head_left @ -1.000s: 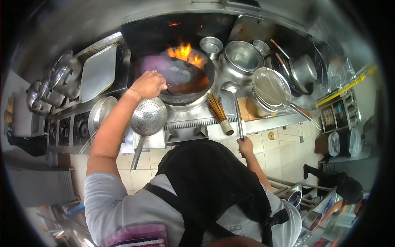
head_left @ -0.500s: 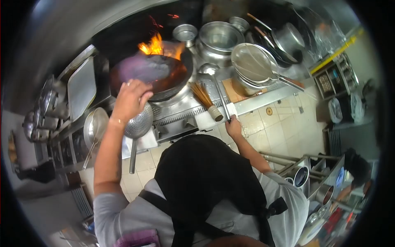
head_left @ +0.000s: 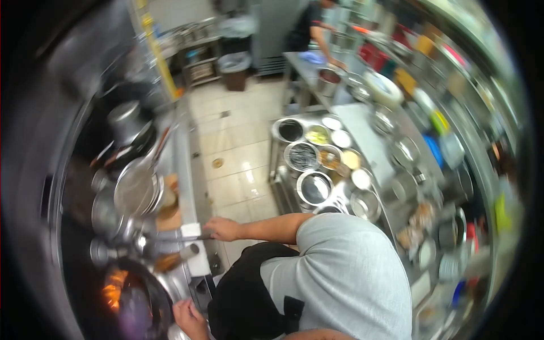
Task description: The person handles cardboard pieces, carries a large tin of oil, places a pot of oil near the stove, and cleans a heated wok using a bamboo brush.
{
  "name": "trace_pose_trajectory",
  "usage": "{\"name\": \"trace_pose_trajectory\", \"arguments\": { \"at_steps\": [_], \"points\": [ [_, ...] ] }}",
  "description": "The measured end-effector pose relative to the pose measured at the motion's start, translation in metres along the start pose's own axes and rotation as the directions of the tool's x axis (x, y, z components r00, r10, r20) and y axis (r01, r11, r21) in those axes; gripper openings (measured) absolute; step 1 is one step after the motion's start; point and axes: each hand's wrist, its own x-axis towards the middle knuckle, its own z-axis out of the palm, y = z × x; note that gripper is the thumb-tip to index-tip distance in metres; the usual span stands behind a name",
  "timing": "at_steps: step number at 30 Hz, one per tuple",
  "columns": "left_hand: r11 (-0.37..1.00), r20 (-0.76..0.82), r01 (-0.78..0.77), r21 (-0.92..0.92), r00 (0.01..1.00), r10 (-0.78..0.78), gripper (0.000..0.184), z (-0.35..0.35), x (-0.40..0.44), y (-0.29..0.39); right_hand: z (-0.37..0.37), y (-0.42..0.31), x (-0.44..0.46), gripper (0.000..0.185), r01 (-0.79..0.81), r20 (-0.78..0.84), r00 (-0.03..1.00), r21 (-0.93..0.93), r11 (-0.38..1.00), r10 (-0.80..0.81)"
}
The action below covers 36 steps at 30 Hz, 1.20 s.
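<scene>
My right hand [head_left: 224, 228] is closed around the handle end of a ladle [head_left: 180, 239], which lies across the stove edge with its bowl toward the back. Beside the wok's near rim is my left hand [head_left: 190, 318], its fingers curled. Whatever they hold, if anything, is hidden. The dark wok [head_left: 161, 288] has orange flame at its far side and a purplish haze over its inside. A bamboo wok brush [head_left: 180, 258] rests between the ladle and the wok, its bristles pointing toward the stove.
Strainers [head_left: 135, 190] are stacked on a pot by a wooden board [head_left: 170, 218]. Past the tiled floor [head_left: 238, 164], a steel counter [head_left: 362, 136] carries several ingredient containers, including a bowl of dark liquid [head_left: 315, 187]. A co-worker [head_left: 306, 34] reaches over a table at the back.
The view has swung to the right, bringing the ingredient counter and co-worker into clearer sight. My right hand stays on the ladle handle, and my left hand is still near the wok rim.
</scene>
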Motion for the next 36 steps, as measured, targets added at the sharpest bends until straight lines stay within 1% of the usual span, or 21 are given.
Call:
{"name": "trace_pose_trajectory", "arguments": {
  "at_steps": [2, 3, 4, 6, 8, 9, 12, 14, 16, 17, 19, 21, 22, 24, 26, 28, 29, 31, 32, 34, 36],
  "points": [
    [0.987, 0.066, -0.154, -0.052, 0.985, 0.158, 0.015, 0.011, -0.011, -0.011, -0.023, -0.021, -0.058, 0.041, -0.095, -0.026, 0.995, 0.015, 0.995, 0.096],
    [0.979, 0.077, -0.188, -0.080, 0.978, 0.194, 0.015, 0.020, -0.016, -0.010, -0.033, -0.031, -0.091, 0.040, -0.151, 0.073, 0.986, 0.026, 0.988, 0.149],
    [0.973, 0.155, -0.174, -0.155, 0.968, 0.198, 0.013, 0.024, -0.022, -0.004, -0.040, -0.042, -0.125, 0.039, -0.208, 0.180, 0.963, 0.037, 0.977, 0.198],
    [0.957, 0.247, -0.175, -0.230, 0.941, 0.231, 0.012, 0.034, -0.039, 0.006, -0.043, -0.062, -0.196, 0.039, -0.258, 0.213, 0.948, 0.072, 0.963, 0.238],
    [0.929, 0.368, -0.066, -0.365, 0.906, 0.209, 0.013, 0.057, -0.056, 0.022, -0.024, -0.057, -0.277, 0.038, -0.315, 0.136, 0.943, 0.060, 0.947, 0.305],
    [0.914, 0.402, -0.094, -0.395, 0.877, 0.263, 0.013, 0.065, -0.063, 0.036, -0.011, -0.053, -0.322, 0.038, -0.358, 0.084, 0.932, 0.051, 0.932, 0.353],
    [0.899, 0.527, -0.031, -0.437, 0.801, 0.284, 0.013, 0.087, -0.076, 0.064, 0.007, -0.045, -0.438, 0.049, -0.736, 0.031, 0.677, 0.016, 0.677, 0.736],
    [0.960, 0.678, 0.079, -0.270, 0.724, 0.131, 0.010, 0.110, -0.079, 0.074, 0.007, -0.053, -0.522, 0.058, -0.906, 0.029, 0.419, 0.072, 0.416, 0.908],
    [0.957, 0.723, 0.076, -0.280, 0.672, 0.158, 0.008, 0.132, -0.081, 0.067, 0.039, -0.029, -0.615, 0.054, -0.984, 0.048, 0.159, -0.071, 0.162, 0.986],
    [0.935, 0.710, 0.130, -0.329, 0.687, 0.154, 0.008, 0.129, -0.078, 0.084, 0.034, -0.043, -0.645, 0.045, -0.994, 0.112, -0.098, -0.065, -0.091, 0.989],
    [0.913, 0.704, 0.168, -0.372, 0.692, 0.160, 0.010, 0.128, -0.074, 0.106, 0.051, -0.046, -0.719, 0.042, -0.975, 0.101, -0.222, 0.003, -0.223, 0.970],
    [0.883, 0.596, 0.131, -0.451, 0.780, 0.189, 0.021, 0.135, -0.071, 0.128, 0.034, -0.089, -0.747, 0.045, -0.964, 0.050, -0.263, 0.034, -0.265, 0.964],
    [0.884, 0.600, 0.120, -0.453, 0.774, 0.202, 0.021, 0.130, -0.066, 0.144, 0.042, -0.092, -0.763, 0.045, -0.962, 0.053, -0.267, 0.048, -0.270, 0.962],
    [0.888, 0.652, 0.019, -0.459, 0.686, 0.323, 0.031, 0.103, -0.051, 0.191, 0.065, -0.086, -0.797, 0.044, -0.900, -0.017, -0.329, 0.308, -0.308, 0.944],
    [0.730, 0.599, 0.127, -0.672, 0.674, 0.433, 0.029, 0.084, -0.041, 0.244, 0.084, -0.085, -0.820, 0.046, -0.925, 0.000, -0.296, 0.251, -0.286, 0.955],
    [0.373, 0.504, 0.340, -0.863, 0.530, 0.682, 0.029, 0.058, -0.026, 0.307, 0.087, -0.090, -0.824, 0.047, -0.964, 0.032, -0.182, 0.193, -0.185, 0.983],
    [0.227, 0.343, 0.299, -0.927, 0.426, 0.838, 0.033, 0.048, -0.019, 0.331, 0.091, -0.086, -0.829, 0.045, -0.976, 0.077, -0.124, 0.172, -0.135, 0.989],
    [-0.077, -0.059, 0.289, -0.954, 0.069, 0.996, 0.037, 0.034, -0.008, 0.392, 0.092, -0.083, -0.837, 0.044, -0.986, 0.132, -0.064, 0.146, -0.083, 0.989],
    [-0.068, -0.046, 0.290, -0.955, 0.081, 0.996, 0.037, 0.012, -0.013, 0.442, 0.088, -0.088, -0.838, 0.042, -0.986, 0.073, -0.011, 0.165, -0.023, 0.997],
    [0.071, -0.023, 0.345, -0.936, -0.260, 0.965, 0.017, -0.029, -0.030, 0.547, 0.082, -0.090, -0.839, 0.040, -0.984, 0.024, 0.059, 0.172, 0.054, 0.998],
    [0.109, 0.011, 0.333, -0.937, -0.285, 0.959, 0.017, -0.026, -0.042, 0.573, 0.071, -0.091, -0.855, 0.041, -0.966, 0.001, 0.117, 0.234, 0.114, 0.993]
  ]
}}
